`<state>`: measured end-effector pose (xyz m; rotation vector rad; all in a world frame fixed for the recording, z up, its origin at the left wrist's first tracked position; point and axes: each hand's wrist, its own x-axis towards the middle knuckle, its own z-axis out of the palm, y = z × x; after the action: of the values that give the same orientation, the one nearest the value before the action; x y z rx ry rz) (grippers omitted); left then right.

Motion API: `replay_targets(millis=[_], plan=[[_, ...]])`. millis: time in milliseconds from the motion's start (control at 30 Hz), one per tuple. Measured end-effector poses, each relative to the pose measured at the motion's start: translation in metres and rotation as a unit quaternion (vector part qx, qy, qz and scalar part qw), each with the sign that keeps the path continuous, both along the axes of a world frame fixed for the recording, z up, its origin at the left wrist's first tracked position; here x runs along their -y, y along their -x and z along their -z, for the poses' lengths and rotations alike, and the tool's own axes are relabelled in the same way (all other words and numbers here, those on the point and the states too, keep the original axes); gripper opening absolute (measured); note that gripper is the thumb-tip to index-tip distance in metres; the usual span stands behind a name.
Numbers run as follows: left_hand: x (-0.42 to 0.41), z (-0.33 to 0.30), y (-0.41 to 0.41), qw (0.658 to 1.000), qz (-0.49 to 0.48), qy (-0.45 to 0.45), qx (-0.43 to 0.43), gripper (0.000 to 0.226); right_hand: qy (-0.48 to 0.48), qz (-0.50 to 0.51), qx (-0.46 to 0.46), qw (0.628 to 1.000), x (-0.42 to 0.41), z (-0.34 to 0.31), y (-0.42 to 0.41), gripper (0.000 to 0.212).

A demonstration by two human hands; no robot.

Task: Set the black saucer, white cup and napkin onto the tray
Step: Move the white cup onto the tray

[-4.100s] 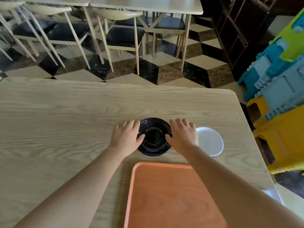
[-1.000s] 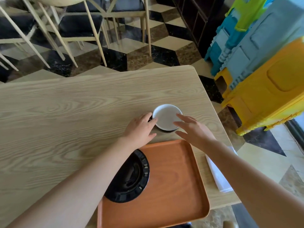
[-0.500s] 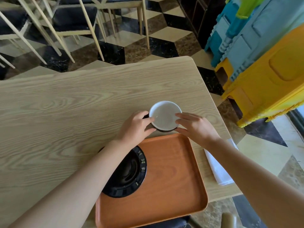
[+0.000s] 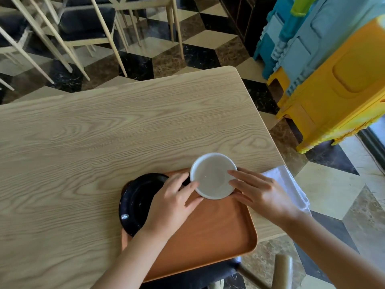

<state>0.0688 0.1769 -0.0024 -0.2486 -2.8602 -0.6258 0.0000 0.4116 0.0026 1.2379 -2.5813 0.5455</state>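
The white cup point(image 4: 211, 177) is held between both hands over the far edge of the orange tray point(image 4: 210, 232). My left hand point(image 4: 169, 207) grips its left side and my right hand point(image 4: 261, 193) grips its right side. Whether the cup touches the tray I cannot tell. The black saucer point(image 4: 135, 202) lies on the tray's left part, overhanging the left rim, partly hidden by my left hand. The white napkin point(image 4: 288, 185) lies folded on the table to the right of the tray, at the table's right edge, partly covered by my right hand.
The tray sits at the near edge of a light wooden table point(image 4: 93, 142) and juts over it. A dark chair seat point(image 4: 198, 276) is below. Stacked yellow and blue plastic stools point(image 4: 333, 76) stand on the right. Wooden chairs point(image 4: 83, 28) are beyond the table.
Both hands have brought the white cup from the table behind the tray toward me, over the tray's far edge. The saucer stays on the tray. The view has shifted.
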Motion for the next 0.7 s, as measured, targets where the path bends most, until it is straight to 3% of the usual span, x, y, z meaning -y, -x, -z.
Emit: replay_targets(millis=[500, 600, 700], plan=[[-0.011, 0.021, 0.003, 1.000, -0.010, 0.019, -0.019, 0.030, 0.007, 0.054, 0.039, 0.998, -0.004, 0.021, -0.005, 0.021], [-0.014, 0.020, 0.007, 1.000, -0.018, 0.013, -0.020, 0.032, 0.004, 0.061, 0.049, 0.997, -0.003, 0.020, -0.002, 0.031], [-0.015, 0.021, 0.008, 1.000, -0.025, -0.007, -0.010, 0.033, 0.007, 0.062, 0.045, 0.997, -0.002, 0.020, 0.001, 0.029]])
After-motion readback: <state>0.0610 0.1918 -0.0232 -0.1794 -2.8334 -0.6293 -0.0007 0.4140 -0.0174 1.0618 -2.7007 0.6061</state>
